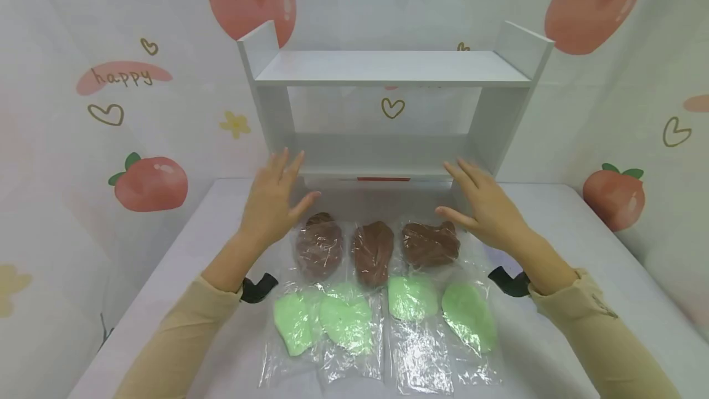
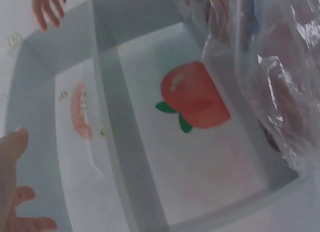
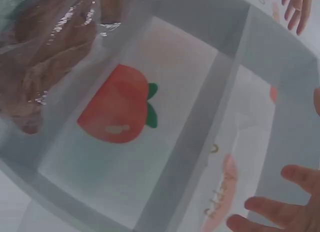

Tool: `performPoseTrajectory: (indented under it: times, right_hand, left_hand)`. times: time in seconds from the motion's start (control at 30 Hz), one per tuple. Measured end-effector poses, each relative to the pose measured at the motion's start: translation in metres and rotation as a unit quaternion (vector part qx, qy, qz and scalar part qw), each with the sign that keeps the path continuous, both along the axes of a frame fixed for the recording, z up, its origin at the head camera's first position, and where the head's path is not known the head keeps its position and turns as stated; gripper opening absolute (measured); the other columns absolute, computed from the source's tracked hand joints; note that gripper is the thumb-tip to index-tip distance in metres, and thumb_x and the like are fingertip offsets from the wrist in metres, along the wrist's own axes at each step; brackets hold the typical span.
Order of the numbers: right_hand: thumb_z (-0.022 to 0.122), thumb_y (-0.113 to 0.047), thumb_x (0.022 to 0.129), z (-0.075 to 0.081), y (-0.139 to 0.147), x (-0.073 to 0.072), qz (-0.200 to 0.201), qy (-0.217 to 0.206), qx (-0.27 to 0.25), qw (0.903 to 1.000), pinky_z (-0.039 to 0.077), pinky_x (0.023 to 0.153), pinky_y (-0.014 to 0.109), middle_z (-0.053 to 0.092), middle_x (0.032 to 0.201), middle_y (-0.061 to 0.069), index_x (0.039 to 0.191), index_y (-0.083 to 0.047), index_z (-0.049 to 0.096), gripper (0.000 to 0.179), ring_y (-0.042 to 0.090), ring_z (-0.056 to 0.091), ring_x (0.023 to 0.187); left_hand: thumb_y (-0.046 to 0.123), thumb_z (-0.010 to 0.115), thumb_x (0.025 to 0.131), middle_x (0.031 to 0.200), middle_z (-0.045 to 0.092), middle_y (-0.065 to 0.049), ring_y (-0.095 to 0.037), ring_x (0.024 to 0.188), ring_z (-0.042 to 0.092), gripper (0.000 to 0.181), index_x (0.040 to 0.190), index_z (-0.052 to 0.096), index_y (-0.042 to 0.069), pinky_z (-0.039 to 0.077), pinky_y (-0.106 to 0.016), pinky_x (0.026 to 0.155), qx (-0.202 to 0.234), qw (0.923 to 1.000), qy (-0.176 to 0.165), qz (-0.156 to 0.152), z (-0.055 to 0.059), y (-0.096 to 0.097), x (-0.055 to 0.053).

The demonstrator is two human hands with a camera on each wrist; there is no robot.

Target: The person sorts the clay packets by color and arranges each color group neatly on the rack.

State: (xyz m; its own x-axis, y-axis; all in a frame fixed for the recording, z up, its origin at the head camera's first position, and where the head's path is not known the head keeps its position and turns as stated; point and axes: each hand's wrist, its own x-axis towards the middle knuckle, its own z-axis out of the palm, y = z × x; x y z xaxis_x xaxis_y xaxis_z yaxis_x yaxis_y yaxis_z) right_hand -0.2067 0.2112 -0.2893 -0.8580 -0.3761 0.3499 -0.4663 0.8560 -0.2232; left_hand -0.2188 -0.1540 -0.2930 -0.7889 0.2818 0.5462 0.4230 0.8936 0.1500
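My left hand (image 1: pixel 271 202) and my right hand (image 1: pixel 482 208) are raised before the two sides of a small white shelf unit (image 1: pixel 393 68). Fingers are spread on both, and neither holds anything. In the left wrist view the fingers of the left hand (image 2: pixel 15 187) show at the lower left; the right hand (image 3: pixel 285 207) appears at the lower right of its own wrist view. Between and below the hands lie three clear bags with brown lumps (image 1: pixel 319 248), (image 1: pixel 373 254), (image 1: pixel 430 244). Nearer me is a row of several bags with pale green pieces (image 1: pixel 346 322).
The shelf unit stands at the back of a white-covered table (image 1: pixel 183 251), with open levels and a bottom space behind the brown bags. Behind it hangs a white cloth (image 1: pixel 354 5) printed with peaches and hearts. Black straps (image 1: pixel 258 288) sit at both wrists.
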Motion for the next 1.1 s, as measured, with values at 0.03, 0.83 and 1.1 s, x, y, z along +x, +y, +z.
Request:
performPoseTrajectory:
  times: [0.03, 0.83, 1.1]
  right_hand:
    - [0.061, -0.044, 0.088, -0.001, 0.003, 0.001, -0.003, -0.011, -0.008, 0.9999, 0.033, 0.103, 0.065, 0.025, 0.152, 0.02, 0.149, -0.017, 0.021, 0.078, 0.045, 0.027, 0.137]
    - [0.056, -0.038, 0.092, -0.07, 0.049, -0.009, 0.013, -0.294, -0.148, 0.9442, 0.049, 0.091, 0.058, 0.038, 0.138, 0.036, 0.149, -0.005, 0.012, 0.078, 0.05, 0.048, 0.121]
    - [0.058, -0.039, 0.091, -0.088, 0.051, -0.016, -0.002, -0.361, -0.181, 0.9147, 0.045, 0.095, 0.061, 0.031, 0.141, 0.037, 0.15, -0.007, 0.008, 0.084, 0.052, 0.042, 0.125]
  left_hand:
    - [0.037, 0.061, 0.089, 0.149, 0.031, -0.025, -0.043, 0.138, 0.028, 0.072, 0.146, 0.029, 0.007, 0.027, -0.056, 0.114, 0.026, 0.9996, -0.003, 0.0, 0.0, -0.004, -0.002]
    - [0.027, 0.052, 0.095, 0.147, 0.03, -0.029, -0.048, 0.131, 0.037, 0.065, 0.146, 0.021, 0.0, 0.037, -0.056, 0.107, 0.329, 0.9355, -0.128, -0.002, -0.006, -0.045, -0.049]
    - [0.029, 0.051, 0.095, 0.149, 0.028, -0.026, -0.044, 0.133, 0.036, 0.068, 0.149, 0.016, 0.006, 0.036, -0.052, 0.11, 0.363, 0.9176, -0.162, -0.01, -0.007, -0.044, -0.055]
